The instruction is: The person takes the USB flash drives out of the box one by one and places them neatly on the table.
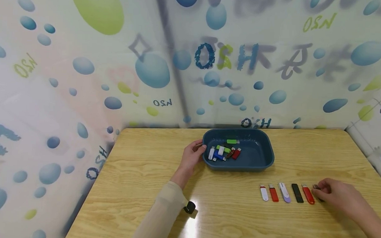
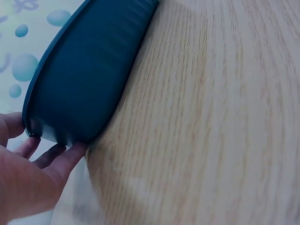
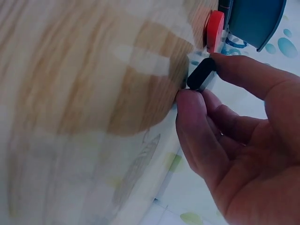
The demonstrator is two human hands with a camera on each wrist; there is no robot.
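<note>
My left hand (image 1: 192, 154) holds the left end of a dark blue plastic bin (image 1: 260, 168), thumb at the rim and fingertips against the outer wall (image 2: 79, 70). Inside the bin lie several USB sticks, among them a green one (image 1: 231, 141), a white one (image 1: 211, 153) and a red one (image 1: 236, 154). At the right, my right hand (image 1: 340, 196) pinches a black USB stick (image 3: 201, 73) between thumb and fingers, low over the table. It is at the right end of a row, beside a red USB stick (image 1: 308, 194).
Left of that red stick, the row continues with a black USB stick (image 1: 297, 193), a white and purple one (image 1: 284, 192), another red one (image 1: 273, 193) and a white one with red (image 1: 264, 193). The wooden table (image 1: 138, 173) meets a patterned wall covering (image 1: 154, 72) behind.
</note>
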